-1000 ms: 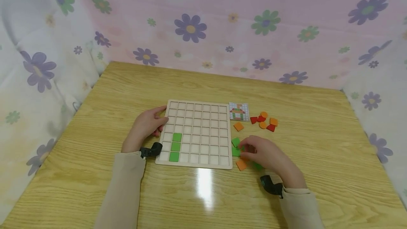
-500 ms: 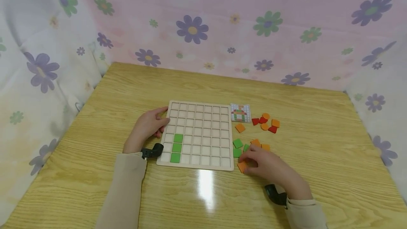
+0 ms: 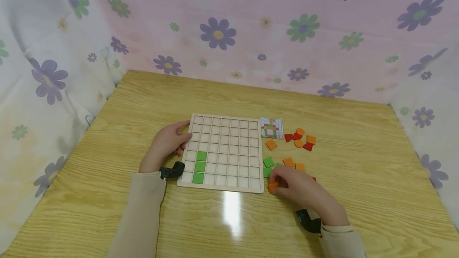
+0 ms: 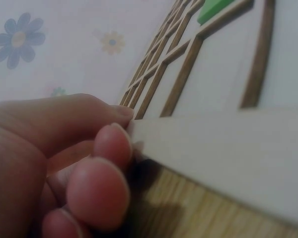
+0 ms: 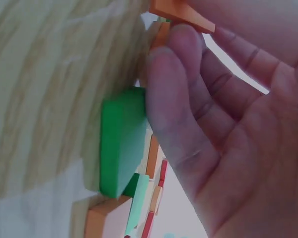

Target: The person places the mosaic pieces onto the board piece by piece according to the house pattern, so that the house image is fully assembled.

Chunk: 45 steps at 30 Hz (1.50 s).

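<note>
My left hand holds the left edge of a pale wooden grid board, with fingertips at its rim in the left wrist view. Three green square tiles fill cells in the board's second column. Right of the board, my right hand pinches an orange square tile between thumb and finger; in the right wrist view this orange tile shows at the top. Loose green tiles lie just beyond those fingers, and the hand partly hides other pieces.
A small printed pattern card lies by the board's upper right corner. Near it are orange round pieces, red pieces and an orange square. More orange squares lie beyond the right hand. A flowered cloth stands behind the table.
My right hand has moved from the green tiles toward the near orange square and now pinches it. The left hand keeps its place at the board's edge. The view has shifted slightly.
</note>
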Motion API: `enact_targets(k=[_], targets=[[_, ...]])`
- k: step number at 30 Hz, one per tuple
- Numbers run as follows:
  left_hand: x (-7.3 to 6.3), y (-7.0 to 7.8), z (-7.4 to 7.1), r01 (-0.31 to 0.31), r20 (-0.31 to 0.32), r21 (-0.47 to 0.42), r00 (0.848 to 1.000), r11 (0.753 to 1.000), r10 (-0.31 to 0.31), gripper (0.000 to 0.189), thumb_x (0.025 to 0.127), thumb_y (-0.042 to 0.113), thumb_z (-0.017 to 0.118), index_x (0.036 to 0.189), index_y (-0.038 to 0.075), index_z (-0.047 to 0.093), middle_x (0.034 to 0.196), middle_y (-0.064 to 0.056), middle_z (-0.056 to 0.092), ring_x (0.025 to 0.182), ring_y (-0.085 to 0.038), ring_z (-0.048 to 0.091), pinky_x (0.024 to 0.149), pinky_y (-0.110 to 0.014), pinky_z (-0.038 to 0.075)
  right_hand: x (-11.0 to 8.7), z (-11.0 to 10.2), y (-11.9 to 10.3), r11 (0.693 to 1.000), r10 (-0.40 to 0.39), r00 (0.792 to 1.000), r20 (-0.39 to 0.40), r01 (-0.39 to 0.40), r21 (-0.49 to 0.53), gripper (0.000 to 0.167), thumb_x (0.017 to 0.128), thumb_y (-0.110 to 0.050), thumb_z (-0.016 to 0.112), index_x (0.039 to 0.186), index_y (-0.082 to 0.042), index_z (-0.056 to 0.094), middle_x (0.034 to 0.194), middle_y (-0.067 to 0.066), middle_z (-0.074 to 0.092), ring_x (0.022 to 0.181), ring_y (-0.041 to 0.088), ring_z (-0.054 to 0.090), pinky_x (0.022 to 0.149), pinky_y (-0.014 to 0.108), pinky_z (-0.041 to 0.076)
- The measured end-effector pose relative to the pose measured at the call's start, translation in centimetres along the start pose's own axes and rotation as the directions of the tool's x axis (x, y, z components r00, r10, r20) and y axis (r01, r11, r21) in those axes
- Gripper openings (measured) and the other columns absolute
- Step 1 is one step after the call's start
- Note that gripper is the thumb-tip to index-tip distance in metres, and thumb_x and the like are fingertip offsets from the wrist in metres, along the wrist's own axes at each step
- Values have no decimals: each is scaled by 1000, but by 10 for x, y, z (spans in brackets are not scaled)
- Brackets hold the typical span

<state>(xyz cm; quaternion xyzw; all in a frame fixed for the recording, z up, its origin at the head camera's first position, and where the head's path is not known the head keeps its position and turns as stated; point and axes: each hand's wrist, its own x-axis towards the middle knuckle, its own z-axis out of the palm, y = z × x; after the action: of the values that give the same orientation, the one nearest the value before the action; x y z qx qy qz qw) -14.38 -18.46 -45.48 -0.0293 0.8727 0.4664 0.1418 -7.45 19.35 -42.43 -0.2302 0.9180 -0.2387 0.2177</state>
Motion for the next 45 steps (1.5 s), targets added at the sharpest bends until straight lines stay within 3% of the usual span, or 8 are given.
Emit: enact_targets(k=[6,11,16,21,29,36,43,45], targets=[[1,2,-1,0,7,-12,1000,1000,0,53,87,28,55,137,23,38,61,-9,57,43,-20,54,45,-32,48,2,-4,1,998,-38,999,-29,40,57,9,83,-34,63,89,-31,56,78,-15,52,70,5,48,61,22,43],[1,5,-1,2,-4,-18,1000,1000,-2,53,87,28,55,136,23,38,61,-9,57,43,-20,53,45,-32,48,9,-4,-3,990,-78,992,-101,90,112,17,83,-41,59,97,-31,60,82,-14,53,75,6,50,66,23,44],[3,7,0,-6,-1,-21,1000,1000,6,53,87,27,56,136,23,38,61,-9,57,43,-20,54,45,-32,48,17,0,-10,978,-88,993,-79,101,180,20,83,-45,58,98,-32,61,81,-15,56,74,5,52,67,22,45],[4,9,1,3,-2,-22,1000,1000,-3,53,87,28,56,136,24,38,61,-9,57,43,-20,53,44,-32,48,28,3,-20,977,-103,992,-77,115,180,18,83,-49,55,97,-37,60,79,-17,57,72,4,53,64,23,45],[5,7,2,-3,-11,-15,1000,1000,3,53,87,28,56,136,23,38,61,-9,57,43,-19,53,44,-31,48,49,14,-40,951,-105,992,-70,120,286,12,84,-41,58,92,-32,61,70,-13,59,60,6,56,58,26,46],[-5,-1,3,23,16,-33,1000,999,-22,53,87,28,55,136,24,38,61,-10,56,42,-19,51,43,-32,47,55,29,-54,917,-124,992,-9,118,382,13,88,-34,55,96,-26,61,68,-6,60,57,10,57,57,26,49],[-7,-2,1,12,0,-55,1000,998,-12,52,87,27,56,136,25,38,62,-11,57,42,-19,50,43,-32,47,63,34,-70,888,-141,990,-17,134,441,12,92,-26,51,98,-25,61,67,-1,58,59,12,56,57,27,49],[-7,-1,2,15,5,-69,1000,998,-15,52,87,28,56,136,25,38,62,-11,57,42,-19,50,43,-32,47,65,37,-73,892,-131,991,-6,121,435,12,92,-26,51,97,-25,62,67,-2,59,59,11,56,58,26,48]])
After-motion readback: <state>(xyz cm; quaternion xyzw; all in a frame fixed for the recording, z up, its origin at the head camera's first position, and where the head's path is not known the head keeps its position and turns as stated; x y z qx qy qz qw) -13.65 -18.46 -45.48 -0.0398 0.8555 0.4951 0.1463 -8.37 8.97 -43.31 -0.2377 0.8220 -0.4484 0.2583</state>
